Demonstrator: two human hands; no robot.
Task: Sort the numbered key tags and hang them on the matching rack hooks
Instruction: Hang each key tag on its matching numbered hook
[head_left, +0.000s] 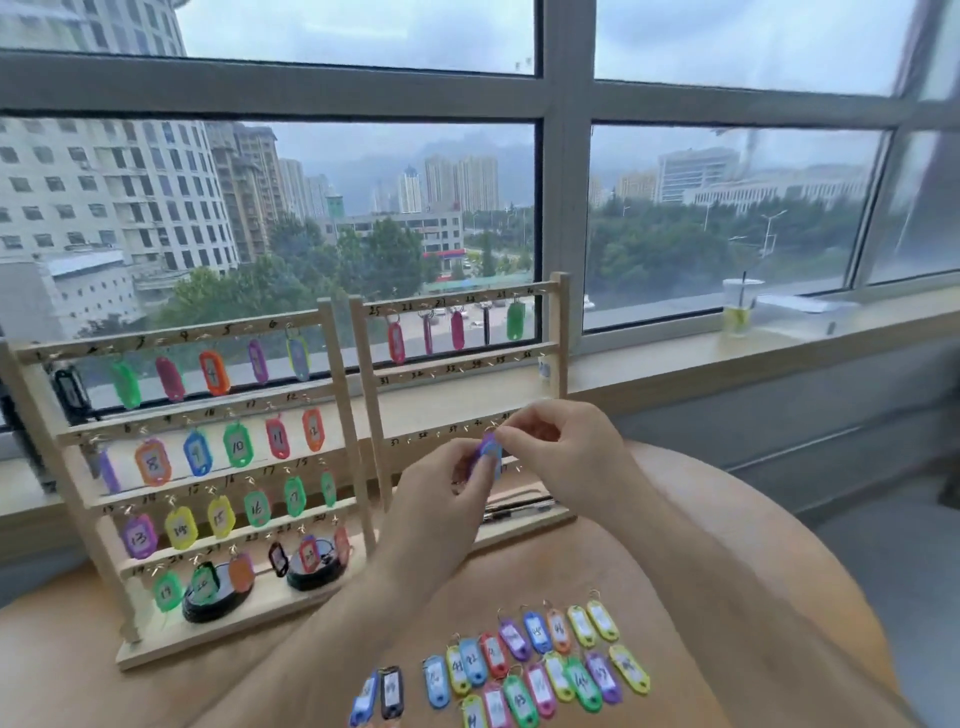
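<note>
Closest in, loose key tags (519, 670) laid out in two ragged rows on the wooden table (753, 597), rings pointing away, well below both hands. Higher up, a purple tag (489, 451) pinched from two sides — left hand (441, 499) gripping the body between thumb and fingertips, right hand (558, 441) nipping the top end, the ring end by the look of it. Held in the air just in front of the right rack (460, 364), about level with its third rail (441, 431); touching it or not, impossible to tell. Number on the label unreadable from here.

For the step in hand, probably threading the ring onto its hook: read the number first and match it to the handwritten figure on the rail, not to the nearest gap. Keep the left-hand grip low on the body to leave the ring free. Turn the ring square to the hook with the right fingertips, slip it over the tip, then let go gently — small gold-coloured hooks, light wooden frame, likely easy to nudge. Mind the left rack (208, 441) close alongside, nearly full already, and avoid brushing its hanging tags.
</note>
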